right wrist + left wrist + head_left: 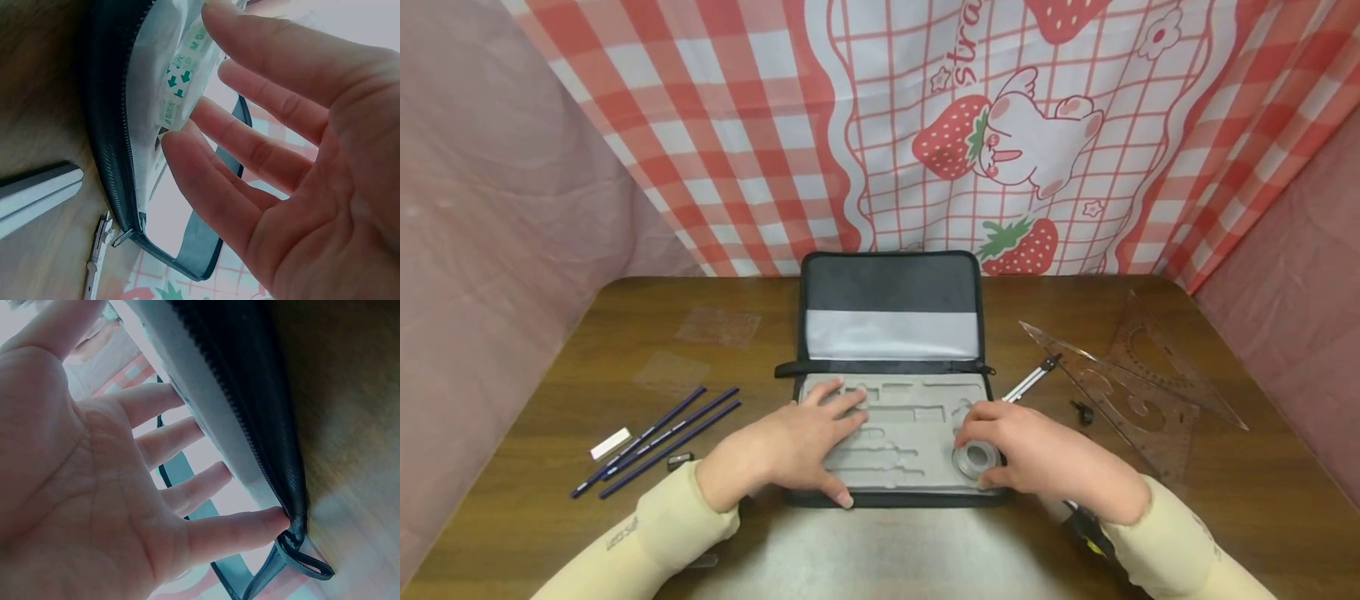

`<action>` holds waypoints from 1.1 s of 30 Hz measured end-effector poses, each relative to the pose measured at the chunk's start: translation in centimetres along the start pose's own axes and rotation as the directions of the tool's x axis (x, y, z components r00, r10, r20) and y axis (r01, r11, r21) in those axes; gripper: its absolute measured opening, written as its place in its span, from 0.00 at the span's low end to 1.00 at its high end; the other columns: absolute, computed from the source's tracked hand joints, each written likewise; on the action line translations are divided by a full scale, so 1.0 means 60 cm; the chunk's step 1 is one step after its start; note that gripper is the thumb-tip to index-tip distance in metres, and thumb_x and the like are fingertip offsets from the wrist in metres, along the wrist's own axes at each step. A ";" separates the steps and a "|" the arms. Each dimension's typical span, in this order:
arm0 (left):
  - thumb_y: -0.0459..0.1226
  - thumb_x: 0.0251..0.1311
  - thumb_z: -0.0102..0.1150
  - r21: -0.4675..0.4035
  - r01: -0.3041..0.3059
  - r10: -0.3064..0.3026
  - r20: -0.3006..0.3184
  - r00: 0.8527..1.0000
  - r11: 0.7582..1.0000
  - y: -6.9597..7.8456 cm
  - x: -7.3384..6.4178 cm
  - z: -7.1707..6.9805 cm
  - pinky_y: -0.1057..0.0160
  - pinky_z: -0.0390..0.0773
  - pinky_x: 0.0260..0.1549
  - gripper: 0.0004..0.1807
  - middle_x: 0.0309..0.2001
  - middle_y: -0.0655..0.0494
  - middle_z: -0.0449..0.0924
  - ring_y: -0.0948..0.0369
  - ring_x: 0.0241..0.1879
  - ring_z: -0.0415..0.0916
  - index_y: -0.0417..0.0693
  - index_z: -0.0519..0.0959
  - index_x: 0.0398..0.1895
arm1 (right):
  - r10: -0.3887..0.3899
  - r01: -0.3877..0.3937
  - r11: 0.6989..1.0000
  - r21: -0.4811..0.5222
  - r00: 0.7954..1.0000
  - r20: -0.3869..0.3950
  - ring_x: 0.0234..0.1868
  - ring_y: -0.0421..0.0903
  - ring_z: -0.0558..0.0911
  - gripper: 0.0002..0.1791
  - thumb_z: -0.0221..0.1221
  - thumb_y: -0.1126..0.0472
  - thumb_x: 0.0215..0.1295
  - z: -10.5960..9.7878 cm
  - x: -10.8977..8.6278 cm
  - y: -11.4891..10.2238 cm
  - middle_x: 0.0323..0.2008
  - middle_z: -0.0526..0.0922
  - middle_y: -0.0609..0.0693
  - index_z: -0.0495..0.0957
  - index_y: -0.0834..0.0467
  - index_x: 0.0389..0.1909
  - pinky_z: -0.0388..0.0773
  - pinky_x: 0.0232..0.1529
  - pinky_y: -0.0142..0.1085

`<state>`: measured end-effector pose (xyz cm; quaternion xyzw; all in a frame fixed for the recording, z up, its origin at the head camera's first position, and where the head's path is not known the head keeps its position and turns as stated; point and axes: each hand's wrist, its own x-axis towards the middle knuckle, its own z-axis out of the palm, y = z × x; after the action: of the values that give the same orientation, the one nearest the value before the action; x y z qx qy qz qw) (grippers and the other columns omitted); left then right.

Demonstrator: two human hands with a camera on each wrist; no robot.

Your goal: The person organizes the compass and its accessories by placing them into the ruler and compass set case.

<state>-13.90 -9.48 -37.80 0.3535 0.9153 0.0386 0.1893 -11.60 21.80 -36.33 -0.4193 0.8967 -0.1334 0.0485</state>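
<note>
A black zip case (pixel 891 282) lies unfolded, its grey molded tray (pixel 936 429) facing up with shaped hollows. Fingers spread, my left hand (pixel 808 440) rests on the tray's left side, the thumb at the front edge. In the left wrist view, its fingertips (pixel 272 520) meet the tray and zip edge. At the tray's right end, my right hand (pixel 1022 450) holds a roll of clear tape (pixel 976 458) between thumb and fingers. Green print and arrows show on the tape roll (pixel 178 81) in the right wrist view.
Left of the case are blue pencils (pixel 658 437), a white eraser (pixel 611 443) and a small sharpener (pixel 681 460). To its right lie a compass (pixel 1032 379), clear set squares (pixel 1180 417) and a small black piece (pixel 1082 412). A black-and-yellow object (pixel 1088 533) sits by the right sleeve.
</note>
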 end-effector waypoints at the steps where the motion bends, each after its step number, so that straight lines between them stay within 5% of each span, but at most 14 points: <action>1: 0.66 0.44 0.71 0.001 0.000 0.000 -0.003 1.000 1.000 0.000 0.000 0.000 0.40 0.69 0.59 0.55 0.78 0.57 0.49 0.48 0.77 0.38 0.53 0.64 0.75 | 0.000 0.000 1.000 -0.003 1.000 0.000 0.42 0.44 0.79 0.21 0.78 0.62 0.45 0.000 0.000 -0.001 0.43 0.77 0.46 0.83 0.52 0.43 0.79 0.41 0.39; 33: 0.66 0.48 0.69 -0.029 -0.009 0.008 -0.019 1.000 1.000 -0.003 0.005 0.002 0.35 0.65 0.59 0.54 0.79 0.57 0.47 0.48 0.77 0.36 0.54 0.63 0.76 | 0.017 -0.017 1.000 -0.018 1.000 -0.011 0.40 0.43 0.81 0.20 0.79 0.62 0.41 0.004 0.004 -0.003 0.41 0.82 0.45 0.86 0.54 0.39 0.80 0.38 0.38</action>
<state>-14.19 -9.43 -38.06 0.3543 0.9148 0.0558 0.1858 -11.57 21.44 -36.51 -0.4114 0.9016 -0.1270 0.0410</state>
